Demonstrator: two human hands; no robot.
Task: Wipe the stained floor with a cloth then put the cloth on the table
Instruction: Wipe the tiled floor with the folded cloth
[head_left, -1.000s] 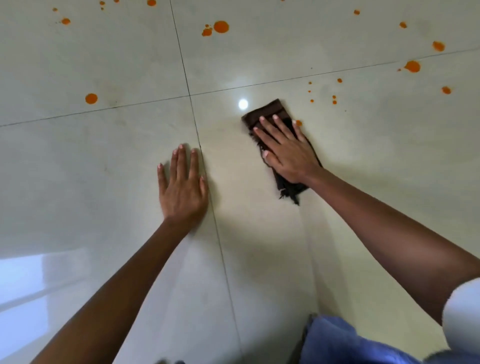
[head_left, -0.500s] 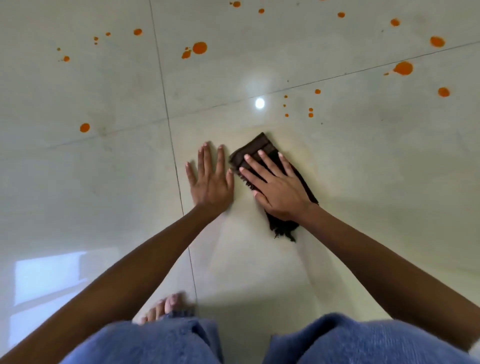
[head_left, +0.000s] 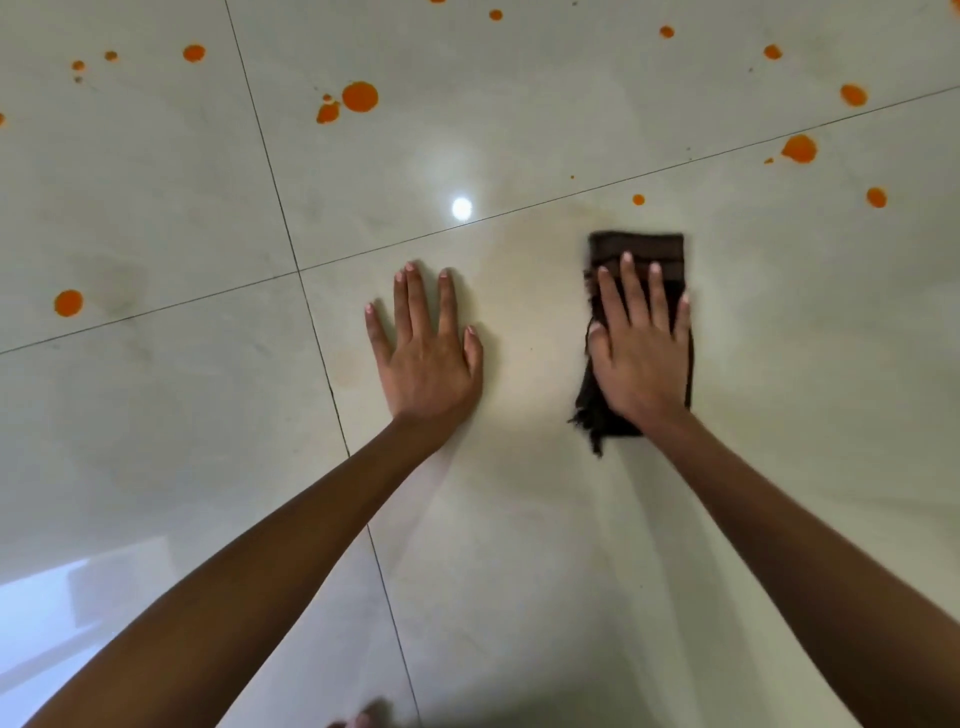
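Observation:
A dark brown folded cloth (head_left: 636, 249) lies on the pale glossy tiled floor (head_left: 519, 545), its frayed end toward me. My right hand (head_left: 641, 348) presses flat on the cloth with fingers spread, covering most of it. My left hand (head_left: 426, 353) rests flat on the bare tile a hand's width to the left, holding nothing. Orange stains dot the floor beyond: a small one (head_left: 638, 199) just past the cloth, a large blob (head_left: 359, 96) far left of centre, and one (head_left: 799, 148) at the right. A faint yellowish smear (head_left: 530, 249) shows between my hands.
More orange spots lie at the left (head_left: 68, 303) and far right (head_left: 876, 197). Dark grout lines (head_left: 332, 384) cross the tiles. A lamp's glare (head_left: 461, 208) and a window reflection (head_left: 36, 613) shine on the floor. Toes (head_left: 363, 719) show at the bottom edge.
My right hand has slid the cloth to the right, away from my left hand, and turned it straight. Several small orange specks near it are gone. My left hand stays planted.

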